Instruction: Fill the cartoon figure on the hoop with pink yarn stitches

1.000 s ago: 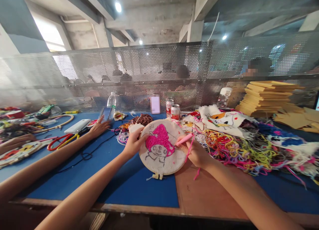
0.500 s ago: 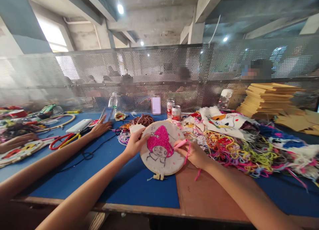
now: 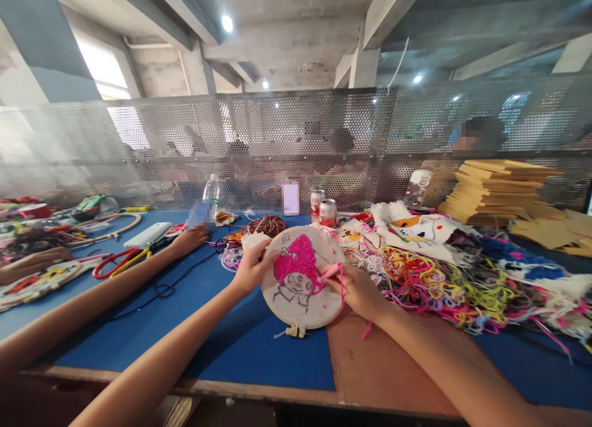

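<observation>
My left hand (image 3: 253, 265) grips the left edge of a round embroidery hoop (image 3: 281, 313), thumb on the front of the cloth. The hoop is held up, tilted towards me, with its screw at the bottom. Its white cloth carries a drawn character with a tufted magenta hood (image 3: 300, 252). In my right hand (image 3: 358, 289) is a pink punch needle (image 3: 331, 271), pinched between the fingers, its tip at the right edge of the magenta area. Pink yarn (image 3: 342, 286) hangs from the tool past my fingers. The very tip is too small to make out.
A tangled yarn heap (image 3: 420, 273) and finished cloth pieces lie right. Two cans (image 3: 327, 213), a bottle (image 3: 211, 192) and stacked yellow envelopes (image 3: 497, 189) stand behind. Another person's hand (image 3: 190, 242) holds a phone at left, near red-handled scissors (image 3: 108, 263).
My right hand has brought the punch needle slightly left and down, against the cloth. The left hand still grips the hoop, and the view has shifted a little.
</observation>
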A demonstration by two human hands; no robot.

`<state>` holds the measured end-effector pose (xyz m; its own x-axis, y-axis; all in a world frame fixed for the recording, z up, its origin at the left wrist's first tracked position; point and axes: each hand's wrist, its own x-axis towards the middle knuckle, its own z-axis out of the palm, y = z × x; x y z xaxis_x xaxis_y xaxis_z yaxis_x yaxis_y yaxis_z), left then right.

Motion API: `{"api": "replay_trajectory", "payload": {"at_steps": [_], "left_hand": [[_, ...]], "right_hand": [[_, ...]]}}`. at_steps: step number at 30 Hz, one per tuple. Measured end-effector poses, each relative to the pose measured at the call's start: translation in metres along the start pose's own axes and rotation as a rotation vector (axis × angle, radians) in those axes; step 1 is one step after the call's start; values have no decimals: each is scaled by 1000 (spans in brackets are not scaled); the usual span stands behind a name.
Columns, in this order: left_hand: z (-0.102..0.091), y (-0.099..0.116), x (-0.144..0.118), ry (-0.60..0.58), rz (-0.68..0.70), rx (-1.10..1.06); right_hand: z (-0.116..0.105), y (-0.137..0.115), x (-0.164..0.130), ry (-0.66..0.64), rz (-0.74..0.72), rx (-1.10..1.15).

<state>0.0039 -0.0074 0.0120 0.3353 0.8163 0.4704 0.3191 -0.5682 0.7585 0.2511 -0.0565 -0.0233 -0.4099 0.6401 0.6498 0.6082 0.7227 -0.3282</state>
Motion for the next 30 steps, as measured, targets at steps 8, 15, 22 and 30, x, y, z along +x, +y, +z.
{"api": "replay_trajectory", "payload": {"at_steps": [8, 15, 22, 30], "left_hand": [[1, -8, 3, -4, 9, 48], [1, -11, 3, -8, -34, 63], [1, -14, 4, -13, -35, 60], [1, -14, 3, -5, -32, 39]], "right_hand": [[1, 3, 0, 19, 70, -63], [0, 4, -1, 4, 64, -81], [-1, 5, -1, 8, 92, -41], [-2, 2, 0, 0, 92, 50]]}}
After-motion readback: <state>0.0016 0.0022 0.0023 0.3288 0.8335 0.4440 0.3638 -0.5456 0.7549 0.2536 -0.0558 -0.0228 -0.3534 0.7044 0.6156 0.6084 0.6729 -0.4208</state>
